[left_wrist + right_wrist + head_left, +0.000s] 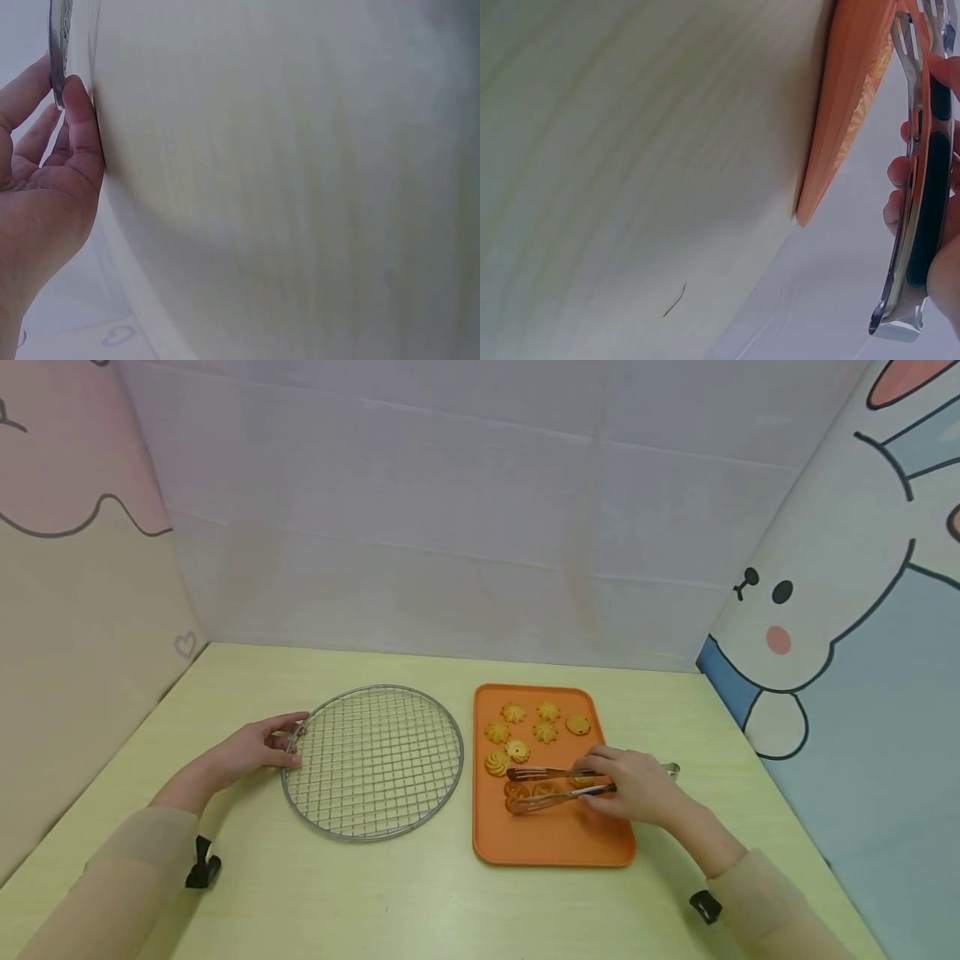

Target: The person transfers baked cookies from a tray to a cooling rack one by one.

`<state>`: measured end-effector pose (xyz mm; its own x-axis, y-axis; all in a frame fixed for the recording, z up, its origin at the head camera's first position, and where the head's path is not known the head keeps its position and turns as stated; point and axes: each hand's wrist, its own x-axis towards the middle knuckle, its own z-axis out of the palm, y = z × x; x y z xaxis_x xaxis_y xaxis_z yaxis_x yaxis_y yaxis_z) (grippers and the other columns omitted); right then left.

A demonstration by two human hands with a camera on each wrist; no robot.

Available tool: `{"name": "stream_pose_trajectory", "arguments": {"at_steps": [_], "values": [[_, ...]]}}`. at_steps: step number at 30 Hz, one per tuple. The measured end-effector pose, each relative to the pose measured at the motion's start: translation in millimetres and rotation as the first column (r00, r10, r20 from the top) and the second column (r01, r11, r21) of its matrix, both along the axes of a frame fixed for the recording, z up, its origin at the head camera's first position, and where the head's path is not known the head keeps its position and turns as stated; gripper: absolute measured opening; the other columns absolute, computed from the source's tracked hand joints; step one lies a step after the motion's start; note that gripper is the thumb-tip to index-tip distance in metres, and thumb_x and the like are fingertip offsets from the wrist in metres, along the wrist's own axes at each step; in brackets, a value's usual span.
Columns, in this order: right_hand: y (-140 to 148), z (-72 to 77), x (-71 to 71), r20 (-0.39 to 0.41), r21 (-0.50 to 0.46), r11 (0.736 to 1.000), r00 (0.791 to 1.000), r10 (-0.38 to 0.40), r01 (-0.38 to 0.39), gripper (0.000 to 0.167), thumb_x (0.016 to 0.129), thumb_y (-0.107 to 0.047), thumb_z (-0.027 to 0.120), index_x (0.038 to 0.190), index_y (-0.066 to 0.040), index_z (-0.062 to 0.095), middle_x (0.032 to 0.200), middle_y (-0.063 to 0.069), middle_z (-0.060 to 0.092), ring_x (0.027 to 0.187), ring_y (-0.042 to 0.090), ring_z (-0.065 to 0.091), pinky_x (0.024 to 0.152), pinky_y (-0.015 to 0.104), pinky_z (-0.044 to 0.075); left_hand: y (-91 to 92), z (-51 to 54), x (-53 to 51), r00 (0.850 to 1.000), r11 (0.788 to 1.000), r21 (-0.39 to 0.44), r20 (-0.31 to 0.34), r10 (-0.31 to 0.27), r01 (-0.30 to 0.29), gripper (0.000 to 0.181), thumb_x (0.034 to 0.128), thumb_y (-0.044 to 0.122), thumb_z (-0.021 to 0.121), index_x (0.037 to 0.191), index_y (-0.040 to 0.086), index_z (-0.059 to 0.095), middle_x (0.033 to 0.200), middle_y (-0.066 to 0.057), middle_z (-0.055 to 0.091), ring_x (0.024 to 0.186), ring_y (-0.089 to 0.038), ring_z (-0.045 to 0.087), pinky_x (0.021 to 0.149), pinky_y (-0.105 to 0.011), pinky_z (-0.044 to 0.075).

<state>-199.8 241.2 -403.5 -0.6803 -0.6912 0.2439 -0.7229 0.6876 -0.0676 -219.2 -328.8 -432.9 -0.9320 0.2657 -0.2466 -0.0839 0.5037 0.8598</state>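
Observation:
My left hand (251, 752) grips the left rim of a round wire cooling rack (375, 764) lying on the table. In the left wrist view, the thumb and fingers stand on either side of the rack's metal rim (57, 52). Over an orange tray (555, 847), my right hand (633, 785) holds metal food tongs (540, 773) with dark grip inlays (936, 195). Their two arms are spread apart above some browner cookies (547, 788), which they partly cover. Several pale yellow cookies (545, 732) of flower and swirl shapes lie in the tray's far half.
The pale yellow table (420, 893) bears both rack and tray, with a narrow gap between them. A white wall (450, 527) closes off the back. Panels with cartoon drawings (825, 635) stand at the left and right sides.

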Motion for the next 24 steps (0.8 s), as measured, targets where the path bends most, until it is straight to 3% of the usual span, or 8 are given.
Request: {"name": "stream_pose_trajectory", "arguments": {"at_steps": [9,24], "values": [[-0.2,4.3,1.9,-0.002,-0.023,1.0,1.0,0.019,-0.019,0.028,0.077,-0.036,0.075,0.101,-0.023,0.069,0.092,-0.009,0.06,0.059,0.001,0.042,0.049,0.018,0.033,1.4,9.0,3.4,1.0,0.999,-0.039,-0.007,-0.009,0.009,0.086,0.0803,0.02,0.075,0.149,0.008,0.026,0.13,-0.019,0.038,0.1,-0.025,0.039,0.074,-0.022,0.044],[-1.5,5.1,-0.5,-0.024,-0.022,0.999,0.999,0.035,-0.036,0.027,0.076,-0.035,0.076,0.099,-0.022,0.069,0.089,-0.008,0.061,0.058,0.0,0.04,0.048,0.017,0.032,-1.2,10.2,3.1,1.0,0.999,-0.035,-0.003,-0.016,0.016,0.087,0.0794,0.021,0.076,0.15,0.01,0.026,0.12,-0.016,0.043,0.094,-0.018,0.041,0.072,-0.022,0.044]]}}
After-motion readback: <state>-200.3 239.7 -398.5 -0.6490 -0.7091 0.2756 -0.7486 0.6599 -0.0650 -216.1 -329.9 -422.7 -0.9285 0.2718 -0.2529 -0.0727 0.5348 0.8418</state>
